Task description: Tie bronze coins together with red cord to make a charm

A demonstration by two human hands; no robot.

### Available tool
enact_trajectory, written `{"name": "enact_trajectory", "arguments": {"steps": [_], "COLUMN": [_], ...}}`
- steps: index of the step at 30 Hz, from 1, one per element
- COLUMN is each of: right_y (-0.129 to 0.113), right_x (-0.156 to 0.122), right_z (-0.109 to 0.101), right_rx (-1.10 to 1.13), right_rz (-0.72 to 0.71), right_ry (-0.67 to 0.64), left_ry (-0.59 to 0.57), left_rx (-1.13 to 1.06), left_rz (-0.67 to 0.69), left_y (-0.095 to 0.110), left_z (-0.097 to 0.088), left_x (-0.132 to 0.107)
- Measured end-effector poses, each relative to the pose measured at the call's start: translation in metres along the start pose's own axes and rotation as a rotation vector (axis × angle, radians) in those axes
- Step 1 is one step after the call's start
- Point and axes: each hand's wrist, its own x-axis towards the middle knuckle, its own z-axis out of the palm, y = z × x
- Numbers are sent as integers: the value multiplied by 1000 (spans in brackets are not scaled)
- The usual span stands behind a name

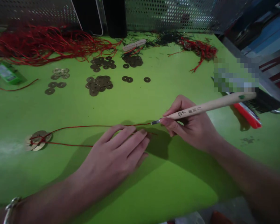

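My left hand lies flat on the green table, fingers stretched out and pressing over a red cord. The two strands of that cord run left to a small overlapping cluster of brass coins, where the cord is looped through. My right hand grips a carving knife with a pale wooden handle like a pen. Its short metal tip is at the end of the upper strand, just right of my left fingertips; whether it touches cannot be told. My left palm hides part of the cord.
Several piles of holed coins lie mid-table. A red cord tangle fills the back left, near a green box. Red scraps lie back right; a black brush and red-handled cutter sit right. A perforated metal panel stands behind.
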Motion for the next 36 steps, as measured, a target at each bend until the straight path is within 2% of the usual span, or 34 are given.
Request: {"name": "enact_trajectory", "arguments": {"steps": [4, 11, 18, 27, 32, 36], "right_y": [2, 10, 10, 8, 12, 15], "right_x": [-2, -4, -3, -4, -3, -4], "right_z": [3, 8, 10, 13, 17, 16], "right_rx": [-53, -83, -12, -107, -125, -147], "right_rz": [-13, -21, -35, -72, -154, -95], "right_ry": [9, -69, -151, -105, -75, -130], "left_ry": [-26, -8, -27, -45, -31, -21], "left_rx": [45, 20, -24, -7, 4, 24], "left_rz": [-17, -39, -32, -23, -2, 6], "left_y": [2, 4, 5, 6, 7, 2], "left_z": [3, 7, 7, 9, 7, 5], "left_x": [0, -2, -4, -6, -6, -4]}}
